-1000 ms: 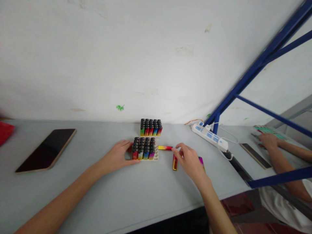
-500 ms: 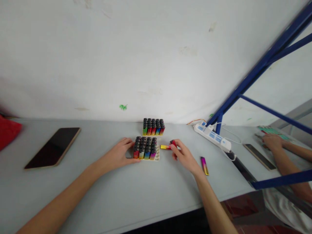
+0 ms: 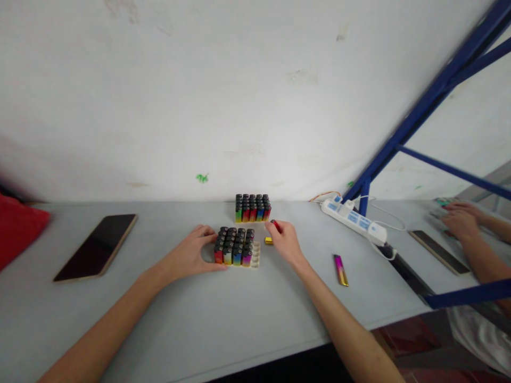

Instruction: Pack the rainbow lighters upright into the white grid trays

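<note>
A white tray [image 3: 256,255] holds rows of black-topped, colourful lighters [image 3: 234,246], with bare slots along its right side. My left hand [image 3: 195,251] grips the tray's left end, fingers behind and thumb along the front. Just right of the tray, my right hand [image 3: 284,242] is closed on a red and gold lighter [image 3: 269,241]. Its gold end points down and its red end shows above my fingers; the middle is hidden. Behind the tray stands another block of lighters [image 3: 253,208]. A single purple and gold lighter [image 3: 340,270] lies on the table to the right.
A dark tablet-like device [image 3: 96,247] lies on the grey table at left, near a red item [image 3: 19,229]. To the right are a white power strip [image 3: 353,219], a blue metal frame [image 3: 383,159] and a phone-like device [image 3: 439,252]. Beyond the frame, another person's hands [image 3: 463,221] are visible.
My right hand has moved slightly left, towards the tray, and has turned the lighter from lying level to more upright. My left hand stays at the tray.
</note>
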A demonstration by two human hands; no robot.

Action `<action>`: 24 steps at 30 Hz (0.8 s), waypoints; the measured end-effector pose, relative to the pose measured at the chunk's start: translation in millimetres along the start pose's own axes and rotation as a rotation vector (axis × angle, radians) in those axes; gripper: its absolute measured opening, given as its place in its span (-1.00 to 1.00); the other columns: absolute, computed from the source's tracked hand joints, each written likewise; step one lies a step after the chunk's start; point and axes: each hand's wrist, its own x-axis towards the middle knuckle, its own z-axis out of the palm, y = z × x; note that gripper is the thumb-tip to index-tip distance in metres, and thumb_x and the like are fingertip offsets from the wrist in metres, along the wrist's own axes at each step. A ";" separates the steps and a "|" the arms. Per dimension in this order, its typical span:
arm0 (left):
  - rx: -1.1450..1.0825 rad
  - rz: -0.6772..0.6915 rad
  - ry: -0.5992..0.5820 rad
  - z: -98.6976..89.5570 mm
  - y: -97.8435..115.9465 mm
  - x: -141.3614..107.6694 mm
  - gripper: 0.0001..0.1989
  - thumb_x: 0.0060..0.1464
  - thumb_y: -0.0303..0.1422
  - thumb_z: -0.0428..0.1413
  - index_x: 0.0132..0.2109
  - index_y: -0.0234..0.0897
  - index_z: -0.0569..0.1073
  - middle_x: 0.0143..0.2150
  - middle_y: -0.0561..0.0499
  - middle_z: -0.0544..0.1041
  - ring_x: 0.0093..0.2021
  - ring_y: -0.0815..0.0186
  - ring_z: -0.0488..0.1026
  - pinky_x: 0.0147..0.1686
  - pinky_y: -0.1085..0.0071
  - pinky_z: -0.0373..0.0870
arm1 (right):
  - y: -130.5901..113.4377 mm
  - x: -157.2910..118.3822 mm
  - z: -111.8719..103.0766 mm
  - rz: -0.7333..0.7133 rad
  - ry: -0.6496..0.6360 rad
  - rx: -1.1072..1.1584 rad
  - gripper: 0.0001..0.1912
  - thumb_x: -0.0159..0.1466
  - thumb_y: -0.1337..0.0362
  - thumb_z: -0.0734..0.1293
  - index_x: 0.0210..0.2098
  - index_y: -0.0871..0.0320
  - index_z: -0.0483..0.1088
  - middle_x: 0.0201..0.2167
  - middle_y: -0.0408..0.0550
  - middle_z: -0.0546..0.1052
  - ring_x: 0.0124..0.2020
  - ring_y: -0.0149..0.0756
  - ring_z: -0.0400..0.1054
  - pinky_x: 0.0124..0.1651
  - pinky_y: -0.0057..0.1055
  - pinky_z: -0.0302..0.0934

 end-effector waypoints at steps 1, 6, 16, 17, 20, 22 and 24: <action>0.001 0.002 -0.003 -0.5 -0.2 0.1 -0.31 -0.03 0.30 0.51 -0.05 -0.18 0.74 0.04 -0.17 0.68 0.08 -0.11 0.62 0.24 -0.03 0.64 | 1.1 -2.1 2.3 0.004 0.010 -0.005 -0.44 0.36 -0.27 0.19 -0.56 -0.04 0.06 -0.59 -0.24 0.13 -0.47 -0.35 0.03 -0.34 -0.31 -0.12; -0.005 -0.007 -0.009 -1.7 1.7 1.3 -0.34 -0.05 0.24 0.53 -0.06 -0.20 0.75 0.04 -0.19 0.69 0.08 -0.14 0.63 0.24 -0.08 0.66 | 2.0 -11.7 9.4 0.024 -0.001 0.002 -0.47 0.38 -0.25 0.18 -0.51 -0.02 0.19 -0.57 -0.22 0.24 -0.44 -0.30 0.11 -0.32 -0.33 -0.02; -0.023 -0.021 -0.007 -0.5 5.5 -1.1 -0.36 -0.02 0.25 0.52 -0.05 -0.18 0.74 0.03 -0.18 0.69 0.09 -0.13 0.65 0.23 -0.03 0.66 | -2.5 0.0 3.7 -0.034 -0.013 0.023 -0.41 0.39 -0.30 0.22 -0.53 -0.03 0.06 -0.56 -0.23 0.15 -0.44 -0.34 0.02 -0.34 -0.34 -0.07; -0.022 -0.023 -0.010 -0.4 5.4 -1.3 -0.36 -0.01 0.25 0.51 -0.05 -0.18 0.74 0.03 -0.18 0.69 0.09 -0.13 0.64 0.23 -0.02 0.66 | -1.3 1.2 4.5 -0.040 -0.018 0.023 -0.44 0.39 -0.26 0.22 -0.53 -0.03 0.07 -0.56 -0.23 0.16 -0.44 -0.33 0.03 -0.34 -0.34 -0.07; -0.024 -0.026 -0.014 -0.5 5.1 -2.3 -0.35 -0.01 0.27 0.51 -0.05 -0.18 0.74 0.04 -0.18 0.69 0.10 -0.12 0.63 0.25 -0.02 0.65 | 2.9 1.1 7.0 -0.056 -0.007 0.028 -0.46 0.41 -0.23 0.21 -0.51 -0.03 0.12 -0.57 -0.23 0.20 -0.45 -0.31 0.07 -0.34 -0.33 -0.06; -0.026 -0.036 -0.019 -0.5 4.8 -2.9 -0.34 0.00 0.28 0.51 -0.05 -0.18 0.73 0.04 -0.18 0.68 0.09 -0.11 0.63 0.26 -0.03 0.65 | 4.7 -1.0 6.3 -0.064 0.004 0.040 -0.44 0.46 -0.27 0.21 -0.47 -0.02 0.17 -0.55 -0.22 0.26 -0.44 -0.29 0.12 -0.33 -0.33 0.00; -0.025 -0.044 -0.022 -0.4 4.4 -3.3 -0.34 0.00 0.28 0.51 -0.05 -0.19 0.73 0.04 -0.18 0.68 0.09 -0.11 0.64 0.27 -0.04 0.65 | 4.6 -3.5 2.3 -0.076 -0.030 0.065 -0.44 0.53 -0.29 0.21 -0.38 -0.01 0.26 -0.51 -0.21 0.35 -0.42 -0.26 0.22 -0.31 -0.33 0.10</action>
